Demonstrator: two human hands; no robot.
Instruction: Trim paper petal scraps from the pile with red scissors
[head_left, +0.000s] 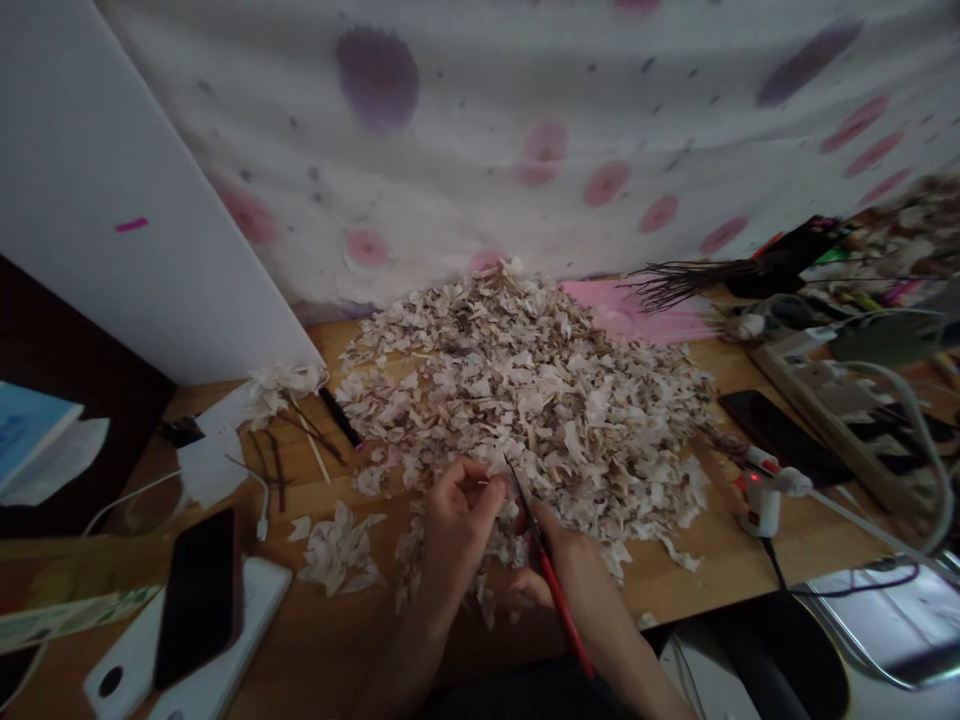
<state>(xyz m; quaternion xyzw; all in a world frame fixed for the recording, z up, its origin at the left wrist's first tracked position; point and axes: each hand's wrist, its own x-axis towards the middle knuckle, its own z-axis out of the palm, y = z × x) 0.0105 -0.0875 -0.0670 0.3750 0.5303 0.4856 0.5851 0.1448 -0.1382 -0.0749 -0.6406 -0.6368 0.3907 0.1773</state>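
A large heap of pale, dry husk-like flakes (525, 390) covers the middle of the wooden table (337, 630). At the heap's near edge my left hand (457, 520) pinches a small pale flake between thumb and fingertips. Just to its right my right hand (570, 575) grips a thin red-handled tool (551, 580) whose dark tip points up toward the pinched flake. A small separate pile of flakes (337, 550) lies to the left of my hands.
A dark phone (199, 595) rests on a white power bank (247, 640) at the near left. Twigs and a black pen (339, 415) lie left of the heap. A glue gun (765, 495), another phone (780, 435), a power strip (825, 400) and cables crowd the right. A spotted cloth (525, 130) hangs behind.
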